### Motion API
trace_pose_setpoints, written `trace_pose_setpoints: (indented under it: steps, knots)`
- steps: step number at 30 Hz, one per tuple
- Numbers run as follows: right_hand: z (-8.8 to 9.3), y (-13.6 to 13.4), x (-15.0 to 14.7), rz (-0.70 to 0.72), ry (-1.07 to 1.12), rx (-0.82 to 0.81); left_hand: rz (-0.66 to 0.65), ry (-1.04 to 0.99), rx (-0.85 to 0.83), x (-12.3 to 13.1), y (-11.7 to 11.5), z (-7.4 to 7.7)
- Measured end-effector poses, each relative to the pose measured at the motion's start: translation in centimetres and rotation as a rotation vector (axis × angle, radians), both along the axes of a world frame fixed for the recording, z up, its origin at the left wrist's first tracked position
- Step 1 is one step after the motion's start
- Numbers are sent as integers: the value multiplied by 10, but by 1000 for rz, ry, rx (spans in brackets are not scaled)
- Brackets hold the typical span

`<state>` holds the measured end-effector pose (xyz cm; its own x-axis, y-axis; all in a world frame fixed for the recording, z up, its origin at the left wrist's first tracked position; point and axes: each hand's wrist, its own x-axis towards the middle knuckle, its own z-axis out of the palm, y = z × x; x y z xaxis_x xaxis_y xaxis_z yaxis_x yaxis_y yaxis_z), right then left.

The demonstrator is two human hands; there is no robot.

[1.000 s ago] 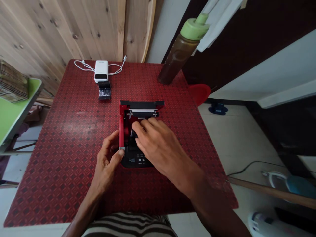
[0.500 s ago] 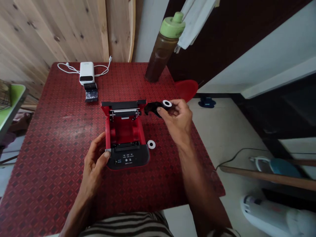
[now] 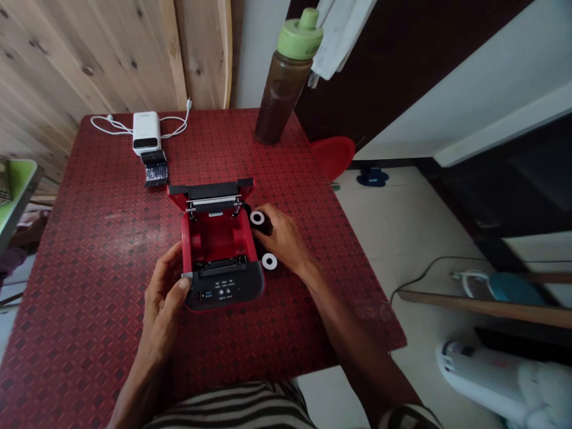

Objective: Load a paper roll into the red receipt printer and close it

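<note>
A small red and black printer (image 3: 223, 286) sits on the table with its lid (image 3: 210, 189) raised, showing a red inner compartment. My left hand (image 3: 163, 292) grips the printer's left front corner, the thumb on top and the fingers along its side. Close against the printer's right side, my right hand (image 3: 281, 235) has its thumb and fingers around a black ribbon roll (image 3: 267, 225) with a white ring at its end. Just below that hand, a second white ring (image 3: 269, 261) shows beside the printer; what it belongs to is mostly hidden.
The red patterned table (image 3: 111, 286) bears a tall bottle with a green cap (image 3: 286, 77) at the back. At the back left lie a white power bank (image 3: 146, 132) with a cable and a crumpled black strip (image 3: 155, 169). A red stool (image 3: 333, 158) stands beyond the right edge.
My right hand has brought the ribbon roll down and left, from above the table to the printer's right side. My left hand keeps its grip on the printer. The view has shifted slightly.
</note>
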<state>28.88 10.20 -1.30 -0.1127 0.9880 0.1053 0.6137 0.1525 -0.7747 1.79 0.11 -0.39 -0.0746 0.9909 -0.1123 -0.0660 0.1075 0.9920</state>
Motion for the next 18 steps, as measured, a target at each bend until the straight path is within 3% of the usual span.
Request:
trace_pose_setpoints:
  steps: [18]
  knots:
    - [6, 2, 10, 18, -40, -50, -2, 9, -9, 1, 1, 3]
